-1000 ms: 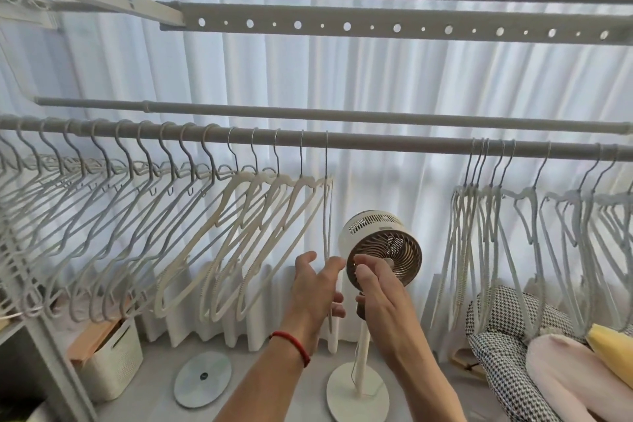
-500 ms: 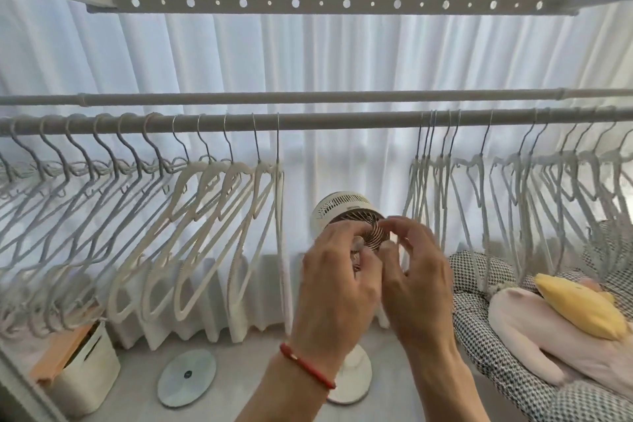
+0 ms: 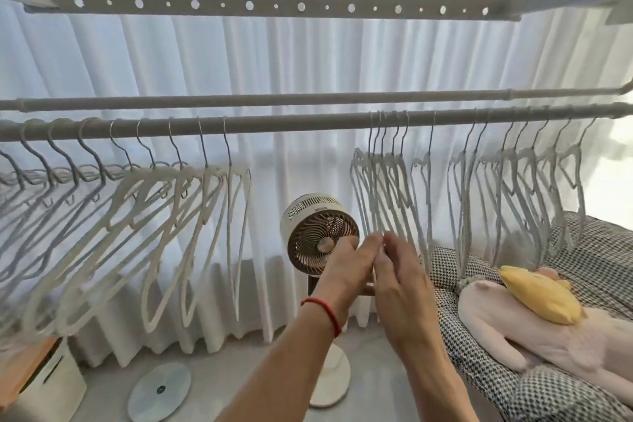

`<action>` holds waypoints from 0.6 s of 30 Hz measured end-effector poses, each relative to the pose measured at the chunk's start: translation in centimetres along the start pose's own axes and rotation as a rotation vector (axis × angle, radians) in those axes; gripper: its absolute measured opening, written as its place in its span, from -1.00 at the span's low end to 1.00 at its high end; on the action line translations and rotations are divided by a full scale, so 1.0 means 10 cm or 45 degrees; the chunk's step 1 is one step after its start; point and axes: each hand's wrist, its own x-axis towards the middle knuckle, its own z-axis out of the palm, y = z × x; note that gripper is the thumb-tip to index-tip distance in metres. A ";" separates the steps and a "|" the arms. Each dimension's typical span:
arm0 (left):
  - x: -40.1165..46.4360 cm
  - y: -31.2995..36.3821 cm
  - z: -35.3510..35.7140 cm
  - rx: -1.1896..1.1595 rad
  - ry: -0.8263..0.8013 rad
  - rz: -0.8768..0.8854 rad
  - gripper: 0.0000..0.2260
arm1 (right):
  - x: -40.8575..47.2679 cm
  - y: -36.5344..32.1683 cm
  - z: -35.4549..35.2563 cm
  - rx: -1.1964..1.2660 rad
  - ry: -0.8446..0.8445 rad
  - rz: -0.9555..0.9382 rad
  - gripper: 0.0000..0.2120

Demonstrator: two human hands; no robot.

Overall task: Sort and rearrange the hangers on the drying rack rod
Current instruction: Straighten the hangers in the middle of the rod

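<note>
The near drying rack rod (image 3: 301, 122) runs across the view. On its left hang darker grey hangers (image 3: 51, 202), then several cream hangers (image 3: 191, 216) slanting down to the left. After a bare gap, a right group of pale grey hangers (image 3: 387, 188) hangs bunched. My left hand (image 3: 346, 264), with a red string at the wrist, and my right hand (image 3: 400, 274) are raised side by side. Their fingertips meet at the lower ends of the leftmost hangers in the right group. Motion blur hides whether either hand grips one.
A second rod (image 3: 274, 100) runs behind the first, with perforated bars (image 3: 274, 5) overhead and white curtains behind. A standing fan (image 3: 320, 233) is below the gap. A checkered chair (image 3: 599, 260) holds a pink plush (image 3: 548, 336) and a yellow one (image 3: 537, 295). A white box (image 3: 51, 387) and a round disc (image 3: 159, 390) sit on the floor.
My view has turned right and both hands have moved from beside the last cream hanger, across the gap, to the bottoms of the right group's leftmost hangers.
</note>
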 end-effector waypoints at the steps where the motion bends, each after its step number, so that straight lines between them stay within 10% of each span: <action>1: 0.01 0.00 0.02 0.006 -0.009 0.007 -0.48 | 0.03 0.03 0.00 0.004 -0.009 0.018 -0.51; 13: -0.13 -0.02 -0.05 0.163 0.354 0.147 -0.62 | 0.29 0.09 0.16 0.246 -0.252 0.218 -0.90; 18: -0.21 -0.03 -0.19 0.213 0.405 0.195 -0.74 | 0.28 0.01 0.22 0.453 -0.363 0.332 -0.72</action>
